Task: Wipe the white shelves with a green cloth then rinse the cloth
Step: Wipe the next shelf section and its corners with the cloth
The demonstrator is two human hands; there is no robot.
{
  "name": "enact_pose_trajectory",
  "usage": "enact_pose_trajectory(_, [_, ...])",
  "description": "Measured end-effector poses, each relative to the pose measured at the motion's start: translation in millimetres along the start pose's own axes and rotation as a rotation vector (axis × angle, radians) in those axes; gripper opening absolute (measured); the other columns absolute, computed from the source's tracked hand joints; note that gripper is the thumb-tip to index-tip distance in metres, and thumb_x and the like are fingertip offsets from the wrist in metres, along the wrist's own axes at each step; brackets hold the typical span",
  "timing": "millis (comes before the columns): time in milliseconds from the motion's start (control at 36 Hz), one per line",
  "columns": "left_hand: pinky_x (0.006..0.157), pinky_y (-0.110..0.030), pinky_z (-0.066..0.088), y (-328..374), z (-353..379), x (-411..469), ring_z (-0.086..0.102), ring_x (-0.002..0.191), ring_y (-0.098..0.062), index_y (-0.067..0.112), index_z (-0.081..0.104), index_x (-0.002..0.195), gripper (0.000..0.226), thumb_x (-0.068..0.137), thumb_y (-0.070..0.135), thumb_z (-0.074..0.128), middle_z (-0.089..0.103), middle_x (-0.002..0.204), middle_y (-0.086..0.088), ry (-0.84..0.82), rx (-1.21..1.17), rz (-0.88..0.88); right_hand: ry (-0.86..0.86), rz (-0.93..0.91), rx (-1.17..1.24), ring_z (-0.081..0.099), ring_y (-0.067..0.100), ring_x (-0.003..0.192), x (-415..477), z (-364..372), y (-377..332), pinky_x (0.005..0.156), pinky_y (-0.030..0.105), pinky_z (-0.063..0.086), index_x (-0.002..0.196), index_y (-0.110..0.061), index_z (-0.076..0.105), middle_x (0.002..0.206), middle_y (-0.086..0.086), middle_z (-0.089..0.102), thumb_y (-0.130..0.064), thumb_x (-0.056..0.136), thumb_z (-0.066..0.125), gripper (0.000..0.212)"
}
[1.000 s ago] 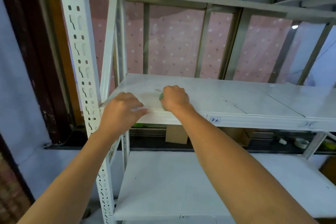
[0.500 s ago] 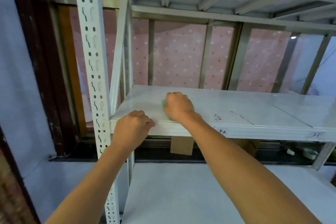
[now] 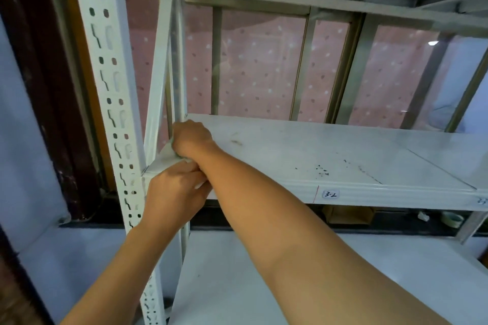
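The white middle shelf (image 3: 303, 155) runs across the view, with dark smudges and specks on its top. At the shelf's left end, close to the diagonal brace, my right hand (image 3: 192, 140) is curled over the green cloth (image 3: 172, 141) and presses it onto the surface. Only a pale sliver of cloth shows at the hand's left edge. My left hand (image 3: 174, 192) grips the shelf's front edge at the left corner, fingers over the top and thumb below. My right forearm crosses just above it.
A perforated white upright (image 3: 111, 103) stands at the left front corner. Another white shelf (image 3: 290, 285) lies below and one hangs overhead. Behind is a metal-framed window with pink dotted covering. A cardboard box (image 3: 346, 215) and a tape roll (image 3: 453, 219) sit on the sill.
My right hand has slid the cloth left and back, from the shelf's front part to its left end. My left hand stayed at the front corner.
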State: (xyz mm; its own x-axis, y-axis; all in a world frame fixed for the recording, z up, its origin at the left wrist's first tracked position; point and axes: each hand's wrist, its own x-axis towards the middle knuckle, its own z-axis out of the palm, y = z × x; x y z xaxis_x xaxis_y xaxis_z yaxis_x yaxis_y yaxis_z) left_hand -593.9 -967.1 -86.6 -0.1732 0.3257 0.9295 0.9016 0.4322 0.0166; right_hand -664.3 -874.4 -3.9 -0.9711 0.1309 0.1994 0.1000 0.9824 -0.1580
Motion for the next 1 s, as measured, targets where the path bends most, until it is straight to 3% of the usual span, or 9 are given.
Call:
enact_pose_trajectory(111, [0.05,-0.019,0.037,0,-2,3,0.061,0.054,-0.017,0.016,0.079,0.065,0.024,0.084,0.026,0.066,0.065,0.061,0.002,-0.055,0.012,-0.049,0.011,0.063,-0.029,0.06,0.026,0.105,0,-1,16,0.072,0.031,0.044,0.131,-0.01,0.056,0.121,0.008,0.061,-0.012,0.09,0.058,0.04])
enact_pose_trajectory(306, [0.05,-0.032,0.053,2,-11,14,0.063,0.06,-0.018,0.019,0.082,0.072,0.02,0.08,0.034,0.072,0.067,0.066,0.006,-0.191,-0.041,-0.127,0.039,0.208,-0.165,0.058,0.03,0.114,-13,-15,74,0.085,0.036,0.05,0.129,-0.006,0.056,0.125,0.012,0.059,-0.006,0.088,0.06,0.041])
enact_pose_trajectory(500, [0.044,-0.034,0.047,6,-8,8,0.05,0.052,-0.019,0.012,0.07,0.057,0.05,0.093,0.043,0.054,0.053,0.055,0.002,-0.186,-0.013,-0.201,0.087,0.351,-0.223,0.058,0.032,0.11,-57,-32,143,0.075,0.035,0.046,0.129,-0.007,0.054,0.12,0.014,0.06,-0.005,0.089,0.056,0.04])
enact_pose_trajectory(639, [0.04,-0.028,0.041,15,-10,20,0.038,0.041,-0.02,0.01,0.051,0.045,0.054,0.09,0.038,0.058,0.036,0.048,0.003,-0.224,0.092,-0.191,0.093,0.419,-0.26,0.059,0.032,0.108,-83,-41,171,0.072,0.035,0.045,0.131,-0.007,0.053,0.119,0.014,0.061,-0.008,0.091,0.057,0.04])
enact_pose_trajectory(722, [0.041,-0.024,0.034,13,-8,25,0.04,0.042,-0.022,0.01,0.05,0.044,0.053,0.088,0.037,0.062,0.036,0.048,0.001,-0.277,0.124,-0.179,0.07,0.443,-0.289,0.059,0.03,0.107,-89,-45,178,0.073,0.034,0.046,0.129,-0.007,0.054,0.118,0.013,0.06,-0.008,0.091,0.058,0.038])
enact_pose_trajectory(778, [0.044,-0.02,0.027,10,-4,29,0.043,0.046,-0.02,0.012,0.059,0.048,0.047,0.088,0.036,0.068,0.043,0.051,0.002,-0.303,0.129,-0.167,0.036,0.433,-0.314,0.059,0.029,0.098,-89,-51,179,0.071,0.034,0.046,0.12,-0.006,0.059,0.112,0.012,0.061,-0.005,0.09,0.055,0.03])
enact_pose_trajectory(861, [0.048,-0.023,0.037,5,1,39,0.049,0.055,-0.018,0.013,0.069,0.058,0.037,0.088,0.035,0.07,0.054,0.059,0.003,-0.293,0.126,-0.189,0.096,0.314,-0.307,0.057,0.03,0.091,-78,-61,170,0.07,0.034,0.044,0.114,-0.006,0.06,0.109,0.012,0.06,-0.007,0.092,0.05,0.025])
enact_pose_trajectory(917, [0.049,-0.028,0.043,-4,4,46,0.048,0.054,-0.023,0.009,0.063,0.056,0.039,0.089,0.03,0.067,0.05,0.058,0.001,-0.243,0.156,-0.253,0.17,0.212,-0.213,0.059,0.034,0.097,-63,-64,150,0.07,0.035,0.041,0.116,-0.006,0.057,0.11,0.016,0.06,-0.014,0.096,0.047,0.025])
enact_pose_trajectory(1000, [0.047,-0.026,0.034,-17,5,50,0.043,0.049,-0.027,0.005,0.05,0.053,0.042,0.088,0.018,0.067,0.043,0.056,-0.001,-0.169,0.235,-0.363,0.189,0.107,-0.022,0.059,0.036,0.098,-32,-59,100,0.072,0.034,0.043,0.12,-0.007,0.057,0.114,0.017,0.06,-0.019,0.095,0.048,0.029])
